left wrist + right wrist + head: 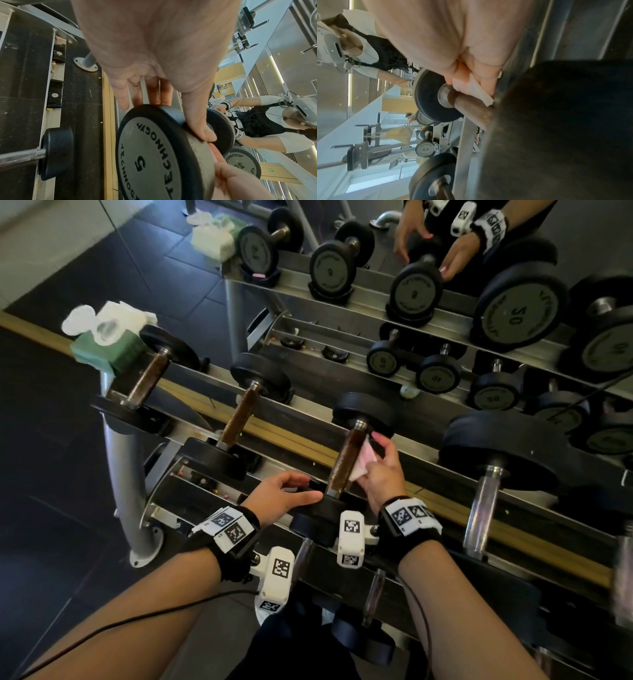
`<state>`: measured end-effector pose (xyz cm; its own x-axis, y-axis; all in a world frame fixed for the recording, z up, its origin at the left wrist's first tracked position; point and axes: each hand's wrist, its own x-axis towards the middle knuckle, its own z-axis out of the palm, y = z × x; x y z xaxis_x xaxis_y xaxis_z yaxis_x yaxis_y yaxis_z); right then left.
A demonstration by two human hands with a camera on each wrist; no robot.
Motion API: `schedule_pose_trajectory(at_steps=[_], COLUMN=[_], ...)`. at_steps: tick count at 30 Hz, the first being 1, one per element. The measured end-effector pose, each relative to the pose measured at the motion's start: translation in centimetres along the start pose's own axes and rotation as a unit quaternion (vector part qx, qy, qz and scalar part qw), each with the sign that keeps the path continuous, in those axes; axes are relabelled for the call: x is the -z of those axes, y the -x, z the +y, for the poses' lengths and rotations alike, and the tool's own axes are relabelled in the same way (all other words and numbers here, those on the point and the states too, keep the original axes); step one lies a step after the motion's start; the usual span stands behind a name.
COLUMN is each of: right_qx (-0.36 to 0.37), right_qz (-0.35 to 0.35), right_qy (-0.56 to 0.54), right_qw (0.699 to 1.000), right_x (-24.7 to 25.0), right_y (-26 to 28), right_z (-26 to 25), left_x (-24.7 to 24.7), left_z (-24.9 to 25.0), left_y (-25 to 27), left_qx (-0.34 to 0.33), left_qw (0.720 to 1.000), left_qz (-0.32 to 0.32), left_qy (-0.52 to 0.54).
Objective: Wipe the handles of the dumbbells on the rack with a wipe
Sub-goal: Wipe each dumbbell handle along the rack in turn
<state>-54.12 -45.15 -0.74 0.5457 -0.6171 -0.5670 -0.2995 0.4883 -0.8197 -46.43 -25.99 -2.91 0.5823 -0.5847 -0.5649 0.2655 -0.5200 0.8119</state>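
Observation:
The third dumbbell from the left lies across the top rack rails, its brown handle pointing away from me. My right hand pinches a folded pinkish-white wipe and presses it against the handle's right side. In the right wrist view the wipe lies on the handle just before the far head. My left hand holds the near head of this dumbbell. The left wrist view shows my thumb on the rim of the head marked 5, with the other fingers behind it.
Two more brown-handled dumbbells sit to the left, and a bigger chrome-handled one to the right. A green wipes pack rests on the rack's left end. A mirror behind reflects the rack. Smaller dumbbells lie on the lower shelf.

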Motion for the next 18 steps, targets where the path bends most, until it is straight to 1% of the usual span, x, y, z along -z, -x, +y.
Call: schedule_pose_trajectory(at_steps=[3, 7, 9, 12, 15, 18], right_qx=[0.010, -0.011, -0.016, -0.014, 0.000, -0.005], right_qz=[0.015, 0.008, 0.003, 0.013, 0.014, 0.033], right_qy=[-0.004, 0.024, 0.042, 0.047, 0.026, 0.028], right_qw=[1.000, 1.000, 0.999, 0.999, 1.000, 0.999], right_x=[-0.3, 0.5, 1.0, 0.8, -0.1, -0.5], right_y=[-0.1, 1.9, 2.5, 1.9, 0.8, 0.2], right_z=[0.0, 2.6, 3.2, 2.2, 0.9, 0.2], left_x=[-0.1, -0.1, -0.1, -0.1, -0.1, -0.2], left_z=[-0.2, -0.2, -0.2, -0.1, 0.2, 0.2], left_y=[-0.1, 0.0, -0.1, 0.0, 0.3, 0.4], left_qx=[-0.001, -0.006, -0.006, -0.004, -0.003, 0.001], left_qw=[1.000, 1.000, 1.000, 1.000, 1.000, 1.000], left_qz=[0.002, -0.001, -0.001, -0.003, -0.008, -0.003], left_qy=[0.008, 0.009, -0.001, -0.008, -0.008, 0.009])
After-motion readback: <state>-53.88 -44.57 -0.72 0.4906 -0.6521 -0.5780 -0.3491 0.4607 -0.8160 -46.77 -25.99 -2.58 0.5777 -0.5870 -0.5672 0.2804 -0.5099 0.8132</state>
